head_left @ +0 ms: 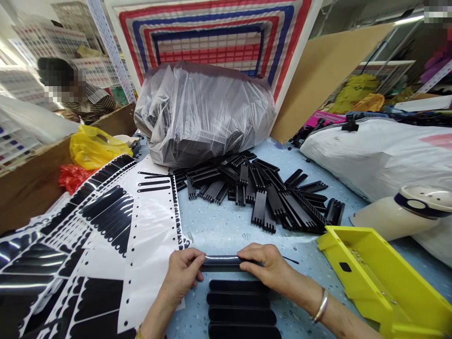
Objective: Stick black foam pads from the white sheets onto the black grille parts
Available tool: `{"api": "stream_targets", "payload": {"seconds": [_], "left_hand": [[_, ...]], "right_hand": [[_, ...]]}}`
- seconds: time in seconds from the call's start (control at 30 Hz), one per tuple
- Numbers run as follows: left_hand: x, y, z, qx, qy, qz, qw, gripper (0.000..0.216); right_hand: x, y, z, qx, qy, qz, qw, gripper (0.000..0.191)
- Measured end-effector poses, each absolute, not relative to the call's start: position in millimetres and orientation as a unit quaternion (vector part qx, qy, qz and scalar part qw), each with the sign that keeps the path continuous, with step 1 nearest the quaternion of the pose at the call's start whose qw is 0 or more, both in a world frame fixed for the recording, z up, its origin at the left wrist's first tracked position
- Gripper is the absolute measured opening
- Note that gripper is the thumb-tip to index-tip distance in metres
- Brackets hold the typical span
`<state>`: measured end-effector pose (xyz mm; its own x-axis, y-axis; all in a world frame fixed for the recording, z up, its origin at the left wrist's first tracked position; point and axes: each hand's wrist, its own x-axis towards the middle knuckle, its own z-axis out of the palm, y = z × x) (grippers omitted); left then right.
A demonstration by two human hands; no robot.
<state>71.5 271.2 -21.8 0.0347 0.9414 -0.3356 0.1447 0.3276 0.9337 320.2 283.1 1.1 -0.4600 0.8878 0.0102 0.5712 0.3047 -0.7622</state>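
Observation:
Between both hands is a glossy black strip [221, 260], held level just above the table; a darker flat edge shows under it. My left hand [185, 267] pinches its left end with thumb and fingers. My right hand [263, 263] pinches the right end. Just below, several flat black strips with rounded ends [242, 314] lie stacked in a column. Beside my left hand lies a white backing sheet [150, 221] with a few thin black strips left on it. Farther off is a heap of black slotted plastic pieces [261, 195].
Sheets of black stickers [109, 219] overlap at left. A yellow bin [383, 287] with small metal parts stands at right, near a white bottle-like object [388, 214]. Behind the heap sits a grey plastic bag [208, 113]. White sacks [381, 150] lie at right. Another person [88, 101] is at far left.

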Motion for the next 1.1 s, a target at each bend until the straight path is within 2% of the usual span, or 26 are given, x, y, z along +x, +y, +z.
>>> {"api": "stream_targets", "payload": {"seconds": [0.23,0.37,0.57,0.67,0.8,0.87,0.97,1.1], "left_hand": [[73.2,270.8,-14.5,0.457,0.592,0.362,0.557,0.039],[74.2,269.9,-14.9,0.461,0.588,0.366,0.555,0.037],[75.2,272.2,-29.7,0.524,0.604,0.322,0.507,0.039],[71.3,273.2,-29.4,0.557,0.611,0.293,0.481,0.037],[74.4,273.4,-11.3,0.627,0.614,0.274,0.394,0.024],[88.2,275.4,0.3,0.677,0.614,0.254,0.317,0.02],[117.7,284.4,11.4,0.757,0.594,0.175,0.211,0.034],[129.7,298.9,10.7,0.776,0.582,0.129,0.205,0.044]], "right_hand": [[349.7,275.1,6.4,-0.591,-0.698,0.29,0.281,0.028],[339.4,269.7,-1.7,-0.633,-0.658,0.317,0.257,0.043],[307.8,275.9,-20.5,-0.638,-0.67,0.307,0.224,0.034],[309.7,277.6,-20.6,-0.625,-0.679,0.319,0.215,0.036],[315.8,276.3,-20.2,-0.614,-0.684,0.336,0.206,0.039],[315.8,276.0,-21.2,-0.612,-0.69,0.327,0.206,0.036],[314.4,275.8,-22.7,-0.606,-0.705,0.303,0.209,0.035],[314.7,275.6,-24.1,-0.6,-0.719,0.282,0.209,0.036]]}}
